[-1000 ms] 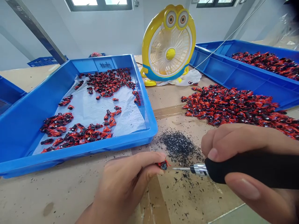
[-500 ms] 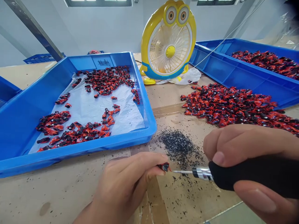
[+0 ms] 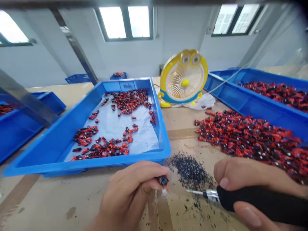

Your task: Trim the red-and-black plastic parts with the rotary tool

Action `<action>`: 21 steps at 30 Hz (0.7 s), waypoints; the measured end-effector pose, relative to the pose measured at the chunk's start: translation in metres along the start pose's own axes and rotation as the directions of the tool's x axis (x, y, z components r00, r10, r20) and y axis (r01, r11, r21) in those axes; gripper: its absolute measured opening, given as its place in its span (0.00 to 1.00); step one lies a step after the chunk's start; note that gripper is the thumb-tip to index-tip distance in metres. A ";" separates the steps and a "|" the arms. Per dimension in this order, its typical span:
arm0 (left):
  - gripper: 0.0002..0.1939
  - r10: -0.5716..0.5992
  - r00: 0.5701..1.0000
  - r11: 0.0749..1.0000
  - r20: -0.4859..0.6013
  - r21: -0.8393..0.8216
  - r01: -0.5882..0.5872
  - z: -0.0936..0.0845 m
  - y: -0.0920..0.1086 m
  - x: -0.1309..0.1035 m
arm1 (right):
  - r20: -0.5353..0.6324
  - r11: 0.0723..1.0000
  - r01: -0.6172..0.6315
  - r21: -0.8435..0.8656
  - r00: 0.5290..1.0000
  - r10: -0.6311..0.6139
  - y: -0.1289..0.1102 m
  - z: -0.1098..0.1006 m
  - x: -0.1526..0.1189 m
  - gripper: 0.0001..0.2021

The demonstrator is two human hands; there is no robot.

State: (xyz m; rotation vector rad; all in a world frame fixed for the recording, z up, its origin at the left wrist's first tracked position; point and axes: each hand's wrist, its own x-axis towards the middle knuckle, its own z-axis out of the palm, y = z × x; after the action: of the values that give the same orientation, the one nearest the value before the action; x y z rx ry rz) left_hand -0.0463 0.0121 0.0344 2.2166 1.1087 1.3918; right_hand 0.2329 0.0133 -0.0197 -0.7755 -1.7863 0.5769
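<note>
Between the thumb and fingers of my left hand [image 3: 134, 189] is a small black-and-red part [image 3: 163, 180], its dark round end facing me. My right hand [image 3: 250, 183] is closed round the thick black handle of a tool [image 3: 262, 203] with a silver collar and a thin metal tip, like a power screwdriver. The tip points left and stands apart from the part. Beneath and behind the tool lies a scatter of fine black shavings [image 3: 190, 170] on the brown tabletop [image 3: 96, 195].
A blue tray [image 3: 166, 141] lined with white sheet holds many similar parts at left. A heap of them [image 3: 240, 134] lies at right, before another blue tray [image 3: 250, 96]. A yellow fan [image 3: 184, 82] stands behind. A metal post [image 3: 79, 48] rises at back left.
The view has tilted up, showing more of the windows. The tool's tip has drawn away from the part, leaving a wider gap, and the part's dark end has turned towards me.
</note>
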 end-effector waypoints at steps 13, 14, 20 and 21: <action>0.15 0.220 0.949 0.972 -0.225 0.138 -0.192 -0.023 0.033 0.082 | 0.036 0.909 0.415 -0.022 0.909 -0.414 0.024 -0.004 0.078 0.18; 0.15 0.233 0.944 0.968 -0.234 0.154 -0.200 -0.022 0.034 0.082 | 0.049 0.898 0.441 -0.012 0.897 -0.440 0.029 -0.003 0.079 0.20; 0.09 0.277 0.945 0.940 -0.176 0.251 -0.229 -0.019 0.028 0.077 | 0.040 0.920 0.390 -0.038 0.921 -0.388 0.026 -0.001 0.070 0.15; 0.09 0.291 0.942 0.938 -0.165 0.242 -0.247 -0.018 0.028 0.077 | 0.035 0.923 0.383 -0.038 0.924 -0.382 0.022 0.000 0.069 0.14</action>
State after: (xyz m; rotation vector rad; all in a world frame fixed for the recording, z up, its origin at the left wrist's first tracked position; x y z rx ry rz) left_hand -0.0316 0.0479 0.1083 2.5094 1.0980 1.7099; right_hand 0.2220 0.0787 0.0086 -0.4282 -1.9165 0.2890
